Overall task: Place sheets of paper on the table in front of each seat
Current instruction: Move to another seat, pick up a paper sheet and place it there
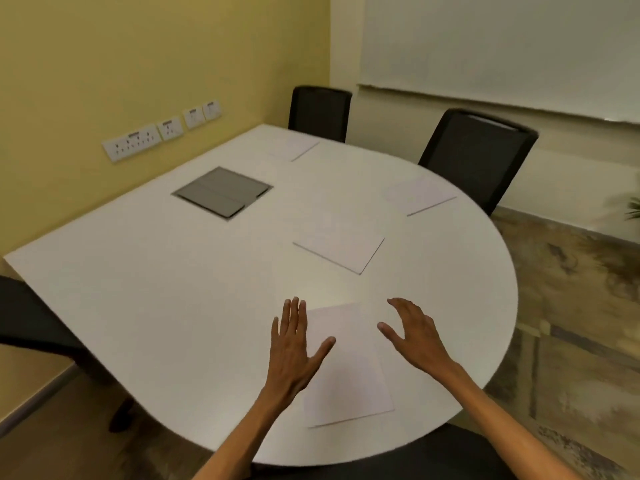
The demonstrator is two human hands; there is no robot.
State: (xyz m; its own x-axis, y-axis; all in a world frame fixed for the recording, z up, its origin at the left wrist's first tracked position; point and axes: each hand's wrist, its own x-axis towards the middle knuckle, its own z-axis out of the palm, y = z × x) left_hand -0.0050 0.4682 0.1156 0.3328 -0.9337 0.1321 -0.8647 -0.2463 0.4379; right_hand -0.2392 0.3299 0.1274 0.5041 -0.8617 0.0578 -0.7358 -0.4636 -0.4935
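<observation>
Two bare arms reach over the near paper (pixel 346 368), which lies flat on the white counter (pixel 173 306) by the closest seat. Left hand (pixel 294 344) rests open on its edge, maybe to straighten it. Right hand (pixel 412 332) hovers open, holding nothing. Three more papers lie farther off, two near black chairs (pixel 478 157).

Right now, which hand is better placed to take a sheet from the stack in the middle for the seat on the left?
Probably the right hand: it hovers free, nearer the stack. The left hand lies over the near sheet.
</observation>
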